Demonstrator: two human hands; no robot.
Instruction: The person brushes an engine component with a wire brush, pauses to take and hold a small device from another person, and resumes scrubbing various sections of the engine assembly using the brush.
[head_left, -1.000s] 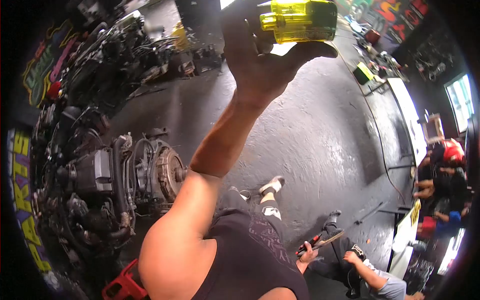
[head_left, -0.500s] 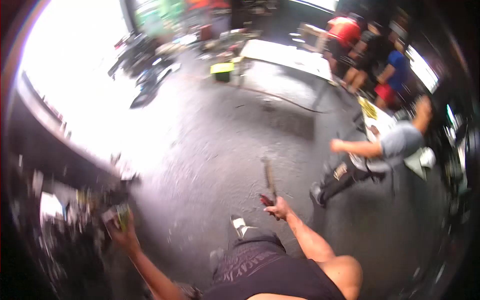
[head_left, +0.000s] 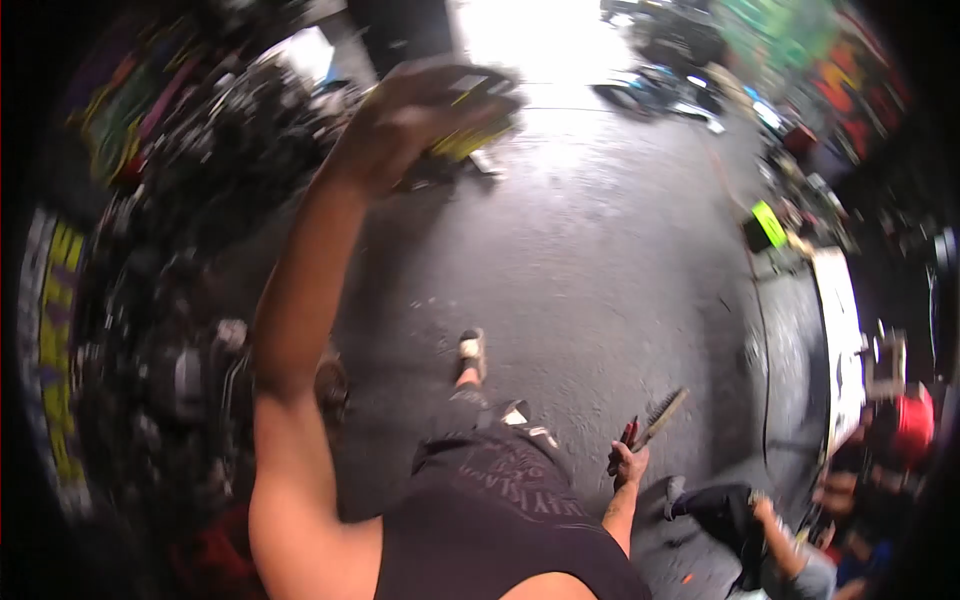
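Observation:
My left hand (head_left: 395, 135) is raised high in front of me, its fingers closed round a blurred black-and-yellow object (head_left: 465, 140) whose kind I cannot make out. Down by my right side, my right hand (head_left: 628, 462) grips a wire brush (head_left: 662, 418), its bristles pointing up and away from me. A slim red tool (head_left: 630, 430) sticks out of the same fist beside the brush. Its working end is too small to name.
Dark clutter (head_left: 180, 370) fills the left side. A white-topped table (head_left: 838, 340) stands at right, with a black box with a bright green top (head_left: 767, 226) near it. A cable (head_left: 760, 320) crosses the floor. A person in red (head_left: 915, 425) and other people are at lower right.
My view has swung left, so the table and people now lie at the right edge. My left arm has risen from low left to high in front. Both hands keep their hold.

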